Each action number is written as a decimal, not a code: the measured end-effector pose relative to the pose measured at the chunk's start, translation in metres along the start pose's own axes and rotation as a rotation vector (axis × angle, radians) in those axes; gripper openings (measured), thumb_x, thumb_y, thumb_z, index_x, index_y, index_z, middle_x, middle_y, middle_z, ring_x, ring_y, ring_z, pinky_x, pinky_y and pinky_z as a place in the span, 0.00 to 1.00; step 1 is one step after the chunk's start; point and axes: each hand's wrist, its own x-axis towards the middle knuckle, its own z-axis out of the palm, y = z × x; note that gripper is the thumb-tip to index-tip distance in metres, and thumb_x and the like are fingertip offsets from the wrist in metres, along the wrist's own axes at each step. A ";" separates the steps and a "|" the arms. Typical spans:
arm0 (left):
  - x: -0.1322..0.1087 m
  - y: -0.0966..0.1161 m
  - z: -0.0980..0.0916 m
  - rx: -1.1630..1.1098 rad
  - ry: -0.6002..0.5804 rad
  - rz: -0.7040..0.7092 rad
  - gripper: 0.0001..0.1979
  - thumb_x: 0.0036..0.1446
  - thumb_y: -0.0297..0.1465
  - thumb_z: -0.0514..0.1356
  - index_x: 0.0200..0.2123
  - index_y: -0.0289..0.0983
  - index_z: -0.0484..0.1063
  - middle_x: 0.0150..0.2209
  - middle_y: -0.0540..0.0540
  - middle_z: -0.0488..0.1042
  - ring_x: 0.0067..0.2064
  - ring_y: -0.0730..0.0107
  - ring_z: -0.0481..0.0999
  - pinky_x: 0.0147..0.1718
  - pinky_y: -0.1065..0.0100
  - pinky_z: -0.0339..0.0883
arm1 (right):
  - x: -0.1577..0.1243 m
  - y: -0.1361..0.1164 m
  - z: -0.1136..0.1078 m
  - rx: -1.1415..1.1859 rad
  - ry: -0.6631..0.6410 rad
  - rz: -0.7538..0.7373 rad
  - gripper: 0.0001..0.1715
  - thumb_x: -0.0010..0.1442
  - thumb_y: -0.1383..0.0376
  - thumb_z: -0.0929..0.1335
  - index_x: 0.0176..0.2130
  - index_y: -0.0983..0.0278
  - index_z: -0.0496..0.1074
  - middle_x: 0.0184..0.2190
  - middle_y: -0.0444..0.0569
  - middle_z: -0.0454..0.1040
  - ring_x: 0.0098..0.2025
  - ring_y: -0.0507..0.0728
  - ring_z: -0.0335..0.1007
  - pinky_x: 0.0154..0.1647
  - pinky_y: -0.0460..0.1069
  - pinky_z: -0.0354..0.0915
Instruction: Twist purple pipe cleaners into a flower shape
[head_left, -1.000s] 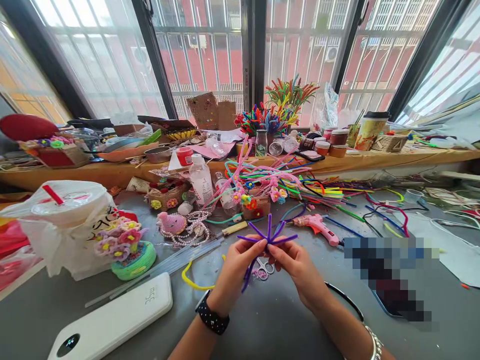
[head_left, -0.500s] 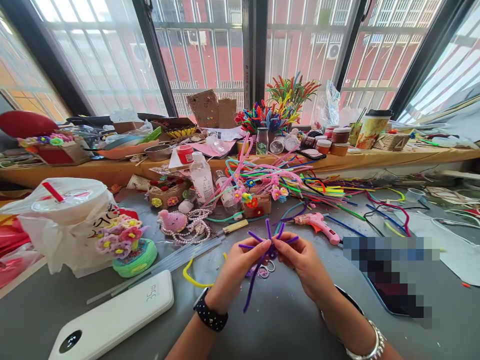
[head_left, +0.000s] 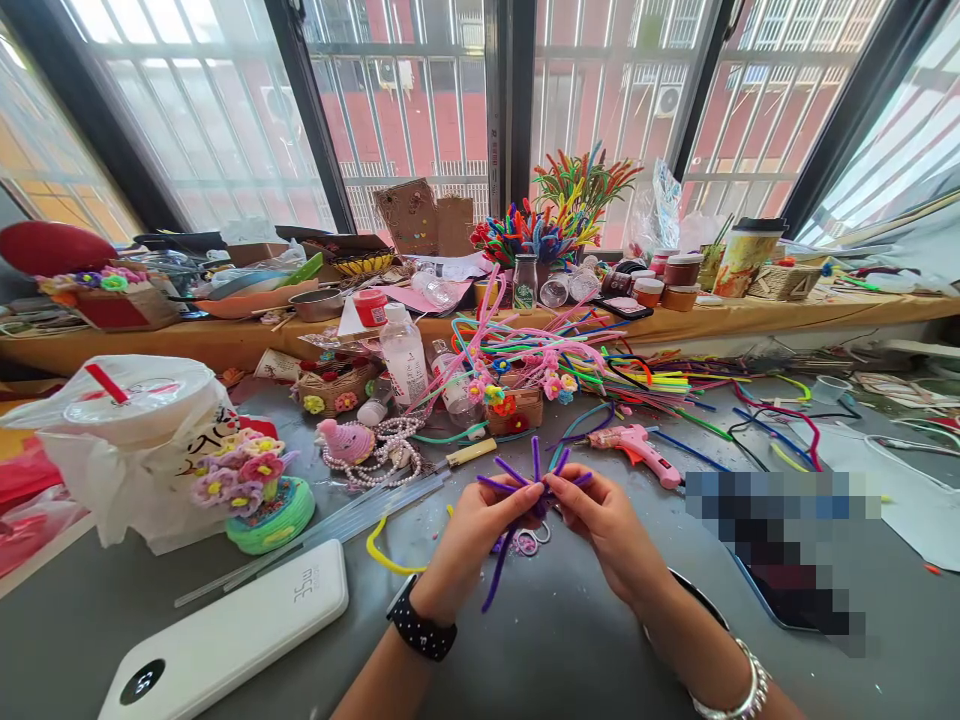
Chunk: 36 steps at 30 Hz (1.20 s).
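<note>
In the head view, our left hand (head_left: 480,520) and right hand (head_left: 611,520) hold the purple pipe-cleaner spokes (head_left: 535,460) above the tabletop (head_left: 532,660), thumbs and fingers pinching them near their shared centre. Scissors (head_left: 535,545) lie partly hidden beneath. We judge that a slack pinch could let the spokes slip askew, uneven pulling might kink one, and lowering our hands could snag the drooping strand on the scissors.

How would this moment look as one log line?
left hand: pinching purple fuzzy stems | right hand: pinching same stems | beyond hands: pink glue gun | front left: white power bank
</note>
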 end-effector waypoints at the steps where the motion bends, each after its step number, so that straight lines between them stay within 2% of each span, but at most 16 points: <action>1: -0.001 0.001 0.001 -0.027 0.012 -0.015 0.12 0.40 0.35 0.62 0.24 0.31 0.72 0.22 0.47 0.72 0.24 0.75 0.69 0.25 0.74 0.62 | 0.000 0.000 0.000 -0.001 0.002 -0.005 0.13 0.43 0.58 0.69 0.25 0.65 0.66 0.18 0.39 0.58 0.20 0.46 0.47 0.20 0.43 0.46; 9: 0.000 0.002 0.000 -0.018 0.002 -0.008 0.10 0.38 0.33 0.64 0.22 0.31 0.71 0.19 0.48 0.72 0.21 0.74 0.71 0.22 0.74 0.64 | 0.002 0.002 -0.002 -0.030 0.018 -0.040 0.13 0.46 0.57 0.68 0.25 0.64 0.65 0.17 0.38 0.56 0.19 0.46 0.47 0.20 0.43 0.47; 14: 0.000 0.001 0.000 0.010 -0.010 0.016 0.11 0.37 0.34 0.64 0.21 0.31 0.69 0.18 0.48 0.72 0.21 0.73 0.72 0.22 0.73 0.65 | 0.003 -0.002 -0.004 -0.095 0.014 -0.096 0.12 0.44 0.58 0.68 0.27 0.65 0.68 0.21 0.40 0.63 0.21 0.47 0.54 0.22 0.43 0.52; 20: -0.002 0.003 0.003 0.031 -0.019 -0.006 0.11 0.37 0.34 0.64 0.21 0.31 0.69 0.18 0.48 0.72 0.20 0.73 0.71 0.21 0.74 0.65 | 0.004 -0.006 -0.008 -0.095 0.000 -0.155 0.10 0.43 0.61 0.70 0.28 0.64 0.69 0.24 0.43 0.68 0.28 0.51 0.62 0.31 0.46 0.58; 27: -0.004 0.004 0.006 0.059 -0.007 -0.012 0.11 0.38 0.35 0.63 0.21 0.31 0.70 0.17 0.47 0.73 0.19 0.72 0.71 0.20 0.73 0.64 | 0.006 0.003 -0.006 0.053 0.075 -0.115 0.10 0.42 0.62 0.71 0.25 0.65 0.69 0.20 0.42 0.69 0.25 0.50 0.64 0.29 0.46 0.60; 36: -0.006 0.006 0.007 -0.087 0.013 -0.031 0.11 0.39 0.34 0.63 0.23 0.30 0.72 0.20 0.45 0.74 0.23 0.72 0.72 0.24 0.73 0.64 | 0.010 0.004 -0.009 0.069 0.071 -0.102 0.11 0.41 0.62 0.71 0.27 0.64 0.69 0.22 0.42 0.69 0.26 0.50 0.64 0.28 0.44 0.60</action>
